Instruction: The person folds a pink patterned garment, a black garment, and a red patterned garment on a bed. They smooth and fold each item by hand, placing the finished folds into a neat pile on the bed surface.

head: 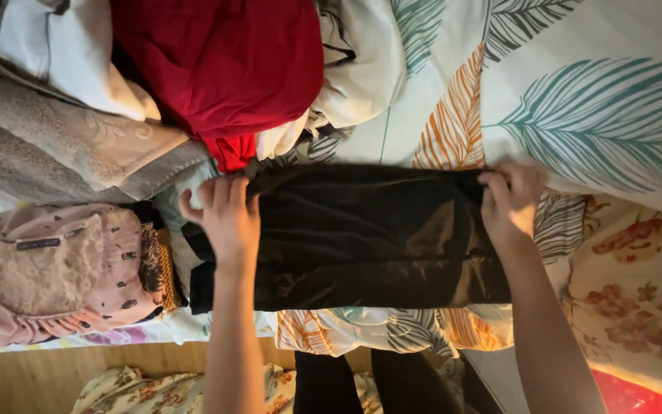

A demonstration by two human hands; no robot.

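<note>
A bed sheet printed with teal and orange leaves covered the bed; warm light fell across it. Below the sheet's near edge ran a wooden floor.

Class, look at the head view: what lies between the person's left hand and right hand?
The black garment, stretched flat on the leaf-print sheet, spans from left hand to right hand, head view.

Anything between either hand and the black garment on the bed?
No. The left hand and right hand both grip the far edge of the black garment directly; nothing visible lies between them and it.
</note>
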